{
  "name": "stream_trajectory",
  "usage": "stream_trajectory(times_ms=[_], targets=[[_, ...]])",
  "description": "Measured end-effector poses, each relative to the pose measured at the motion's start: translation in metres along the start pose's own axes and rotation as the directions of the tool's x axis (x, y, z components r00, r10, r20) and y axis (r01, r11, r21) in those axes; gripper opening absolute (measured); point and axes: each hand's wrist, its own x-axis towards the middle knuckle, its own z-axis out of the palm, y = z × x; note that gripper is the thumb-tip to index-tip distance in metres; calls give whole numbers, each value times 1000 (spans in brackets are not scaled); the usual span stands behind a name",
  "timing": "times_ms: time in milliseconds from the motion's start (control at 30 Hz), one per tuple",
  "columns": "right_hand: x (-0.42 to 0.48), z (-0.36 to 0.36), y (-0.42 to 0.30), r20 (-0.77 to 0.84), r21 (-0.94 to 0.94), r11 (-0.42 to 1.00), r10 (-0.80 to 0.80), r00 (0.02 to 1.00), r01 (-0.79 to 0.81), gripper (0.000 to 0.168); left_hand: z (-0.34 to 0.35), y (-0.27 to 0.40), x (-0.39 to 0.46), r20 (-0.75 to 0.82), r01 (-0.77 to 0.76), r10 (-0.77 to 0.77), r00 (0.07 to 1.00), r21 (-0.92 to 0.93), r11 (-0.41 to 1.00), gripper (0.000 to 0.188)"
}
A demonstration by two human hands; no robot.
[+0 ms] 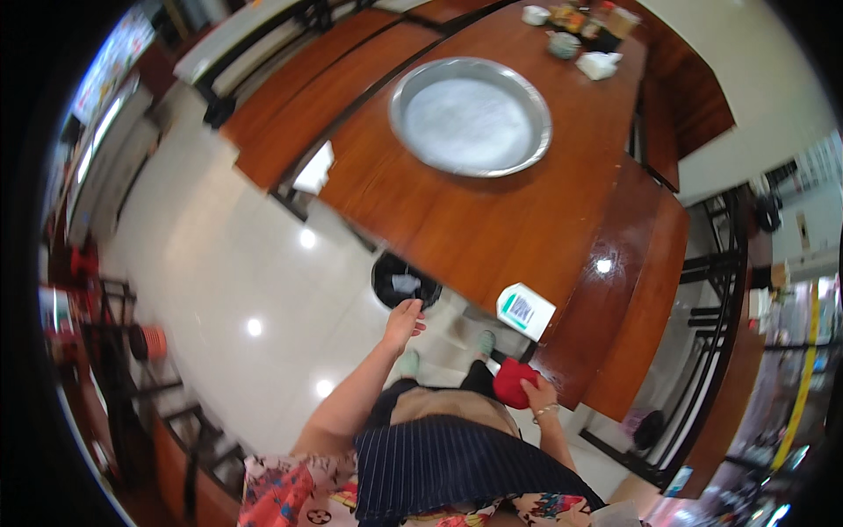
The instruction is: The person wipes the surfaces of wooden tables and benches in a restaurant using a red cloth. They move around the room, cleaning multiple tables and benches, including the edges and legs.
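Observation:
My right hand [543,394] grips a red cloth [515,383] low beside the near corner of a wooden table [421,217]. My left hand [404,324] is held out above the floor, its fingers loosely bent, with nothing seen in it. Just beyond those fingers stands a round bin with a black liner [388,280] and something pale inside. On the table sits a wide metal basin [471,168] with a whitish, cloudy content. A white card with a printed code [537,309] lies at the table's near edge.
Condiment containers [583,23], a white bowl [535,15] and a crumpled white tissue or bag [598,65] stand at the table's far end. Wooden benches [316,99] flank the table. Orange stacked stools or buckets [153,342] and more furniture are at the left.

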Motion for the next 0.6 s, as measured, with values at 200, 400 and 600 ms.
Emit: stream_trajectory(times_ms=[200, 400, 600], targets=[[-23, 43, -157, 159, 7, 882, -466, 871, 471, 27, -6, -91, -45, 51, 259, -257, 965, -28, 966, 43], [-18, 90, -238, 616, 111, 745, -571, 543, 658, 47, -41, -112, -35, 416, 377, 384, 824, -909, 176, 42], [26, 42, -247, 136, -176, 682, -697, 704, 710, 39, -98, -59, 19, -301, -619, 542, 785, -433, 656, 24]])
